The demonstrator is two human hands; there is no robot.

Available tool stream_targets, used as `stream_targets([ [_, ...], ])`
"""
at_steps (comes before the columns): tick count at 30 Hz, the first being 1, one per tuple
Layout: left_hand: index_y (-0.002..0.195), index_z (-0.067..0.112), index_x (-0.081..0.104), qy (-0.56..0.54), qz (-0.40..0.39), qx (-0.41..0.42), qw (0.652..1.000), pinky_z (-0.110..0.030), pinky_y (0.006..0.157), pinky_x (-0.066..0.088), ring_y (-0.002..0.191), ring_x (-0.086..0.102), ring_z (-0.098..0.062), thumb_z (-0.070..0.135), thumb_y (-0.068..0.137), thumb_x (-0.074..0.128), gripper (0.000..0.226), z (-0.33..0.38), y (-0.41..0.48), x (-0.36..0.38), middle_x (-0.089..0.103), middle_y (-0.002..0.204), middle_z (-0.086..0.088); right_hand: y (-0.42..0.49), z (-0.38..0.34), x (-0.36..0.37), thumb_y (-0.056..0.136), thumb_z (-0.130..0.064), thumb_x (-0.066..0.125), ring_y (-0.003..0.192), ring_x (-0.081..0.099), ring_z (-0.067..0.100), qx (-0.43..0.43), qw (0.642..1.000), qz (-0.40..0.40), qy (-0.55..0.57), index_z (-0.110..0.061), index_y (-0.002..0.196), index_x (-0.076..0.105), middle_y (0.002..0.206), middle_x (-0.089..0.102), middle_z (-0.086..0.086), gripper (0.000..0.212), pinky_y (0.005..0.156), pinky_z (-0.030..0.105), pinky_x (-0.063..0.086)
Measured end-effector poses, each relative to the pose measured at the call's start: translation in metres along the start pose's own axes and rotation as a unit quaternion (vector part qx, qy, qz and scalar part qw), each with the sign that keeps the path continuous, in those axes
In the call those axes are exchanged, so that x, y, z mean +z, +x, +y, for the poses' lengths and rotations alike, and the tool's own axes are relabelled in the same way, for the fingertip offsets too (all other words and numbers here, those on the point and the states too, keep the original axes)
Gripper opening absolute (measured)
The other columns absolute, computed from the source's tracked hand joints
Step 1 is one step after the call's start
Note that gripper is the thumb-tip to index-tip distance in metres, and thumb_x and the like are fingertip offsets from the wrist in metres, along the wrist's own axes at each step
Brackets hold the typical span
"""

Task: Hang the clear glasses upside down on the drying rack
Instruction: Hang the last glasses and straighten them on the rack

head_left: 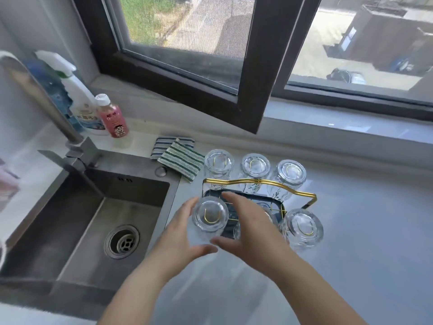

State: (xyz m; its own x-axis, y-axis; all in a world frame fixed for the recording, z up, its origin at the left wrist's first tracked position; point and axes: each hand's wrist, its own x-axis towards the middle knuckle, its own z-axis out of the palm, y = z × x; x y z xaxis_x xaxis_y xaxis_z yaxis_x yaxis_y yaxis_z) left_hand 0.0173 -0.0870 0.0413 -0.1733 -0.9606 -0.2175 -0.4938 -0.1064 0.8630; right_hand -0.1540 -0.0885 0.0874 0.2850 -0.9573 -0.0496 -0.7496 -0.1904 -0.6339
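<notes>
- The left hand [180,233] and right hand [253,226] are open, cupped around the upside-down glass [210,215], maybe steadying it.
- It sits on the drying rack [257,184], mid-frame, so water drips out.

Single head view, close and steeply downward over the counter [351,231], toward the window [187,31]
</notes>
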Motion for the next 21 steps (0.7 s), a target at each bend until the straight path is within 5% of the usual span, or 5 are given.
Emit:
stream_targets([
  [4, 0.101, 0.066, 0.033, -0.072, 0.038, 0.005, 0.997, -0.015, 0.086, 0.036, 0.111, 0.048, -0.002, 0.028, 0.061, 0.083, 0.074, -0.001, 0.002, 0.008, 0.042, 0.109, 0.042, 0.012, -0.001, 0.007, 0.065, -0.045, 0.075, 0.123, 0.036, 0.017, 0.008, 0.999, 0.002, -0.039, -0.026, 0.136, 0.029, 0.134, 0.047, -0.005, 0.087, 0.107, 0.028, 0.020],
  [7, 0.103, 0.058, 0.042, -0.081, 0.053, 0.013, 0.995, -0.003, 0.077, 0.039, 0.107, 0.053, 0.002, 0.020, 0.062, 0.082, 0.068, -0.004, 0.005, 0.008, 0.052, 0.108, 0.036, 0.016, 0.001, 0.009, 0.065, -0.046, 0.074, 0.123, 0.040, 0.018, 0.002, 0.998, -0.001, -0.055, -0.024, 0.136, 0.030, 0.130, 0.052, -0.004, 0.086, 0.112, 0.030, 0.010],
  [10, 0.113, 0.047, 0.048, -0.081, 0.046, 0.014, 0.996, -0.006, 0.084, 0.039, 0.110, 0.053, 0.002, 0.023, 0.061, 0.083, 0.068, -0.006, 0.006, 0.007, 0.057, 0.116, 0.026, 0.015, 0.003, 0.007, 0.064, -0.046, 0.074, 0.120, 0.044, 0.017, -0.002, 0.999, 0.015, -0.046, -0.026, 0.133, 0.033, 0.122, 0.056, -0.005, 0.083, 0.110, 0.026, 0.008],
  [18, 0.117, 0.045, 0.045, -0.054, 0.038, 0.019, 0.998, -0.014, 0.090, 0.039, 0.114, 0.052, 0.001, 0.025, 0.060, 0.083, 0.071, -0.007, 0.008, 0.006, 0.056, 0.120, 0.024, 0.014, 0.004, 0.008, 0.064, -0.047, 0.075, 0.122, 0.042, 0.013, -0.008, 0.999, 0.019, -0.045, -0.027, 0.134, 0.033, 0.125, 0.055, -0.007, 0.084, 0.111, 0.024, 0.003],
  [21, 0.121, 0.052, 0.033, -0.019, 0.024, 0.028, 0.999, -0.007, 0.090, 0.029, 0.114, 0.037, 0.020, 0.033, 0.060, 0.082, 0.080, 0.001, 0.003, 0.004, 0.040, 0.124, 0.038, 0.011, 0.007, -0.002, 0.064, -0.048, 0.075, 0.123, 0.036, 0.008, -0.010, 0.999, -0.003, -0.052, -0.028, 0.135, 0.032, 0.132, 0.049, -0.009, 0.085, 0.112, 0.027, 0.016],
])
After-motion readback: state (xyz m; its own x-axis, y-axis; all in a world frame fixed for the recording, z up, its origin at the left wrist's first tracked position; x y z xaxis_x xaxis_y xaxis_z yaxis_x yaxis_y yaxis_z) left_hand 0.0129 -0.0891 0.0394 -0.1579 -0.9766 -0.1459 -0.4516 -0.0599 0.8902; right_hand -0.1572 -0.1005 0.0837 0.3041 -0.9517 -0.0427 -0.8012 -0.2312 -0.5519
